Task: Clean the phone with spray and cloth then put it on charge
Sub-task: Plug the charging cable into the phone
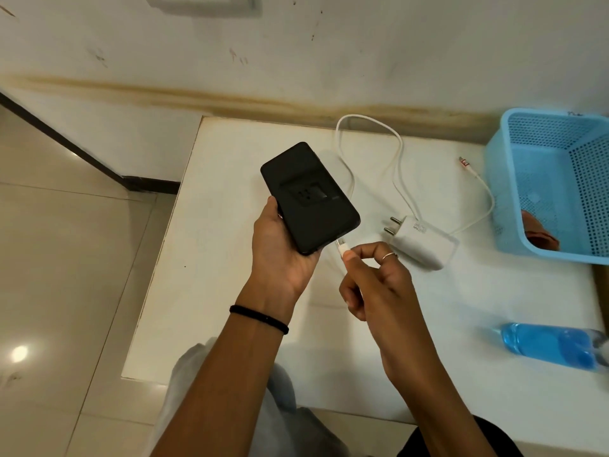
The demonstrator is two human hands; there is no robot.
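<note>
Left hand grip wrapped round the black glossy phone, held above the white table at frame centre. Right hand pinches the white cable connector just beside the phone's lower edge. White boxy charger adapter lies on the table; blue perforated plastic basket at right; blue spray bottle at lower right.

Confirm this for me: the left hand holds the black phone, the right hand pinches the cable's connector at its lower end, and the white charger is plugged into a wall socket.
One detail is wrong. In the head view the white charger lies loose on the white table, prongs bare. The left hand does hold the black phone, and the right hand pinches the connector at its lower end.
</note>
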